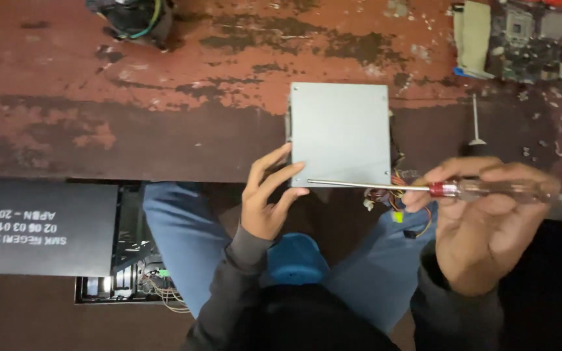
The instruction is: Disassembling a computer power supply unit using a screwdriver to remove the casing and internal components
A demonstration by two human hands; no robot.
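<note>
A seated person's left hand (265, 198), fingers spread, is steadying a grey metal box (339, 133) at its seven o'clock corner while the right hand (482, 218) is pinching a screwdriver (424, 188), best kept square to the screw.

Circuit board (528, 39) top right; cooling fan (134, 19) top left; open computer case (125, 260) lower left

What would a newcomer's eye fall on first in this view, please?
Probably the grey metal box at the near edge of the worn red table, steadied by the left hand. Next, the right hand holds a long screwdriver level, its tip near the box's lower left corner. A circuit board lies top right.
</note>
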